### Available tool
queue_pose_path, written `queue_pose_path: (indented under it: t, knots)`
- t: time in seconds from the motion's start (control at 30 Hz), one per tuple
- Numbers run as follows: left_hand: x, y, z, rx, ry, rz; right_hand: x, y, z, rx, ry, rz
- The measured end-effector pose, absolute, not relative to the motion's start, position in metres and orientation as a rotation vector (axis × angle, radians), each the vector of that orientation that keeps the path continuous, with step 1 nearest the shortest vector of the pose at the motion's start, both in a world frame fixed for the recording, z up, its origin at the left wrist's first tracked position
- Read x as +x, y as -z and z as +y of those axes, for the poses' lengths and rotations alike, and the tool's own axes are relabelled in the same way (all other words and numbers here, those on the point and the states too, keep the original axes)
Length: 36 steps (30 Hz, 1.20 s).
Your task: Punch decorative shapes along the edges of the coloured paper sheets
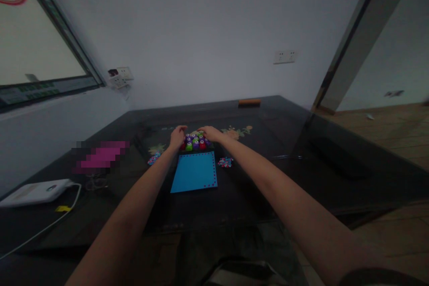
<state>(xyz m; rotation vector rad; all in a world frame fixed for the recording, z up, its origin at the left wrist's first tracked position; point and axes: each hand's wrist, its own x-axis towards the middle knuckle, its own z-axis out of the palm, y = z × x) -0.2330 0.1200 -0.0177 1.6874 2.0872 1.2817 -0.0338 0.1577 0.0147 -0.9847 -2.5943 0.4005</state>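
A tight group of small green, purple and red figures with big eyes, perhaps toy stamps, stands in rows on the dark table. My left hand cups its left side, fingers loosely curved and apart. At the far right corner of the group, my right hand reaches over with bent fingers, some hidden. Both hands seem to touch the figures. Just in front of them lies a blue sheet with small dark dots along its top, right side and part of the bottom edge.
Small piles of tiny colourful pieces lie left and right of the sheet. A brown bar-shaped object lies at the table's back. Left are a blurred magenta item and a white device with a cable.
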Motion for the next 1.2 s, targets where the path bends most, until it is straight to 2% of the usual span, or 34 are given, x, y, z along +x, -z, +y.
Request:
queue_pose_path:
  t: [0.33,0.63,0.87,1.2]
  knots:
    - [-0.253,-0.004,0.11,1.68,-1.338,2.164,0.019,-0.026,0.131,-0.762,-0.342,-2.52]
    - [-0.201,-0.003,0.14,2.237,-0.668,1.729,0.11,-0.022,0.067,-0.691,-0.474,-2.399]
    - [-0.221,-0.001,0.138,2.22,-0.524,1.895,0.151,-0.014,0.055,-0.717,-0.605,-2.244]
    - [-0.271,0.002,0.111,2.089,-0.493,2.143,0.149,-0.011,0.057,-0.781,-0.745,-2.198]
